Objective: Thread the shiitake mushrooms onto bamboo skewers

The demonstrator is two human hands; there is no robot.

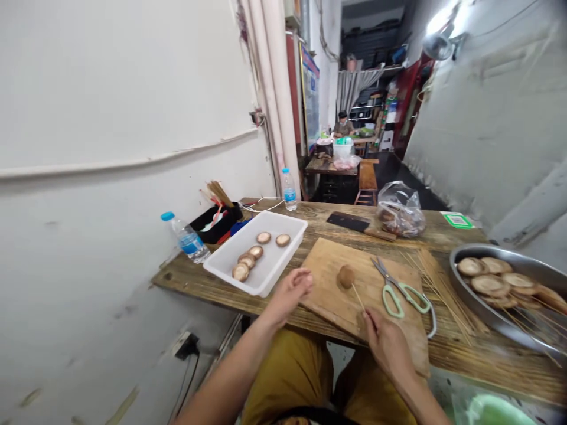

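Observation:
A wooden cutting board point(336, 295) lies on the table in front of me. On it sits a mushroom point(346, 275) pierced by a thin bamboo skewer point(358, 297). My right hand point(384, 339) rests on the board's near edge, fingers pinched on the skewer's lower end. At the board's left edge my left hand point(290, 289) hovers with fingers loosely curled and nothing in it, between the board and a white plastic tray point(270, 274) holding several mushrooms point(252, 255). Green-handled scissors point(401, 292) lie on the board to the right.
A metal pan point(476, 313) with skewered mushrooms stands at the right, loose skewers point(438, 283) beside it. A cleaver point(354, 223), a plastic bag point(401, 211), two water bottles point(188, 239) and a black box of sticks point(217, 221) sit farther back. Another person sits far behind.

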